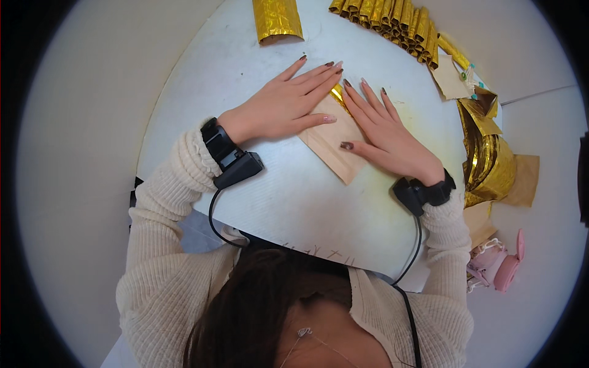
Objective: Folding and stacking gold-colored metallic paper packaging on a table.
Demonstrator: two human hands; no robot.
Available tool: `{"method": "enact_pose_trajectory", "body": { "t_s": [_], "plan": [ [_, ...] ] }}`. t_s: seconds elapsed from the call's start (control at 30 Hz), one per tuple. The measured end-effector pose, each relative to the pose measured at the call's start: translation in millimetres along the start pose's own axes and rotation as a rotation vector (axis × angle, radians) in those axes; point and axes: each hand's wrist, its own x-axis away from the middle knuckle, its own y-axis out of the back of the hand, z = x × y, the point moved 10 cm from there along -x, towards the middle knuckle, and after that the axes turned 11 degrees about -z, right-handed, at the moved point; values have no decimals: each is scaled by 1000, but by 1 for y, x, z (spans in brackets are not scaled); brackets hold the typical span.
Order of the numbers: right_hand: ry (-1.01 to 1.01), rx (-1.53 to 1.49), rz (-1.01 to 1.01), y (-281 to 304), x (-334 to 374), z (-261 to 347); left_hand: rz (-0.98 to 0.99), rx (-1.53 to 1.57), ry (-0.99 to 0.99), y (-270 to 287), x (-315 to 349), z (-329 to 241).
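Flat on the white table lies a tan paper piece [334, 147], set at a slant, its near corner pointing toward me. A narrow strip of shiny gold foil [338, 92] shows at its far end, between my hands. My left hand [285, 104] rests palm down over the paper's left side, fingers stretched out and thumb on the paper. My right hand [391, 136] lies flat along the right edge, its fingers spread and its thumb on the paper. Neither hand grips anything. Both palms hide part of the paper and foil.
At the far edge lies a gold foil sheet [277, 23]. Several gold foil tubes [392, 21] are piled at the far right. Gold foil sheets [496, 162] and brown paper [523, 181] stand at the right, near a pink bag [491, 267]. Black cables [212, 214] run from both wrists.
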Motion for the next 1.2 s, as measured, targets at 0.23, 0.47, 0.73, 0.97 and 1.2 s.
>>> {"method": "enact_pose_trajectory", "body": {
  "t_s": [0.23,0.47,0.73,0.97,1.2],
  "plan": [
    [29,5,191,7,20,12,24,-73,2,-1,0,-1],
    [76,64,212,20,22,3,34,-67,-125,0,-1,-14],
    [104,-56,123,26,31,51,5,-1,-6,6,4,-24],
    [-20,106,-201,38,5,36,-109,211,120,16,1,-13],
    [34,243,-173,35,6,38,-120,279,155,18,2,-4]
  ]
}}
